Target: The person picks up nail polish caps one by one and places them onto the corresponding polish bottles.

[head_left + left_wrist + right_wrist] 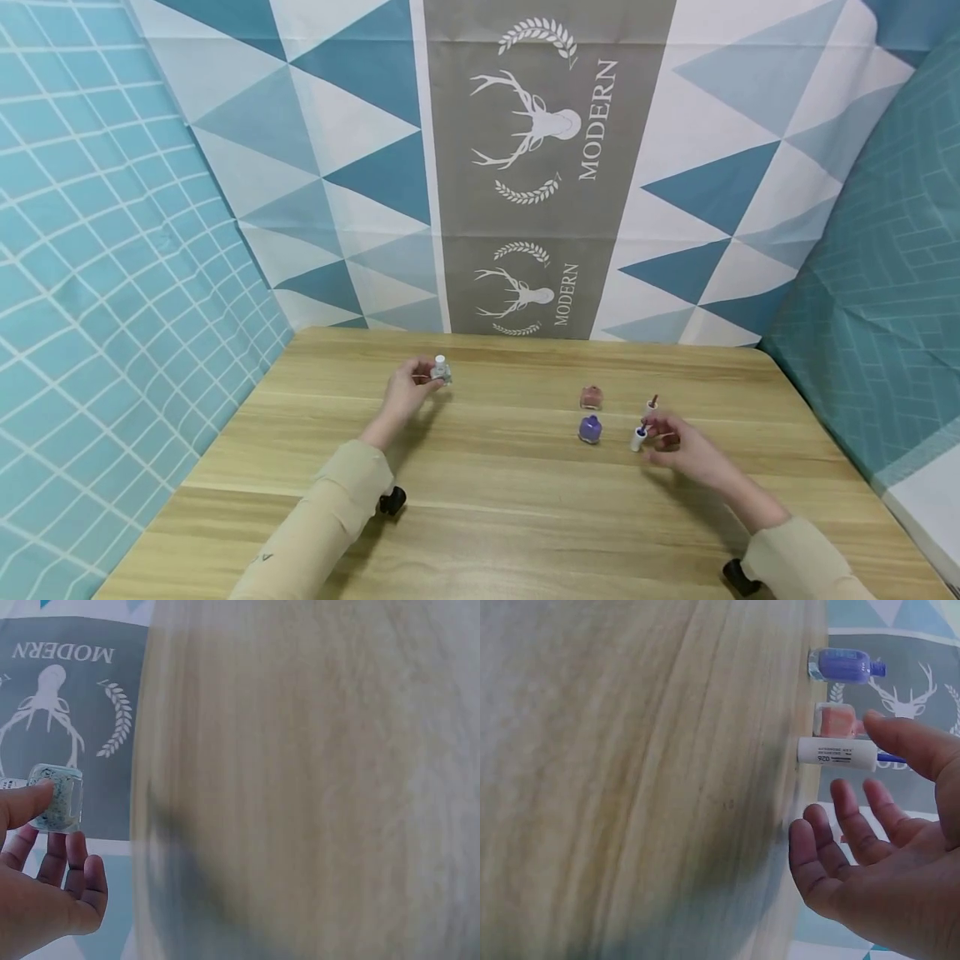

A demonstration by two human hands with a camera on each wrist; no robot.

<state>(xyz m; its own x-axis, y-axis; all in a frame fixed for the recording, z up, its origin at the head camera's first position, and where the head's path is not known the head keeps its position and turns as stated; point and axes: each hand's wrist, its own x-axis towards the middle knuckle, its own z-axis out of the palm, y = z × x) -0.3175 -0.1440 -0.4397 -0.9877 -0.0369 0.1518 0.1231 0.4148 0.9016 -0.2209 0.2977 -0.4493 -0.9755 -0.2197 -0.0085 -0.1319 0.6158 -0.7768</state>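
Note:
My left hand [403, 392] pinches a small clear nail polish bottle [442, 373] with a white cap between thumb and fingers. Speckled polish shows through its glass in the left wrist view. On the right, my right hand [692, 452] is beside a white nail polish cap [637, 440], its fingers loosely bent and apart. This cap stands upside down on the table, its blue-purple brush [890, 757] pointing up. Just behind is a second white cap [650, 409] with a reddish brush upward. Left of the caps stand an uncapped purple polish bottle [590, 430] and an uncapped pink polish bottle [591, 398].
The wooden table [487, 517] ends at the back against a hanging patterned cloth [525, 208]. Blue grid-patterned cloth [90, 250] hangs along the left side, and teal cloth [892, 275] along the right.

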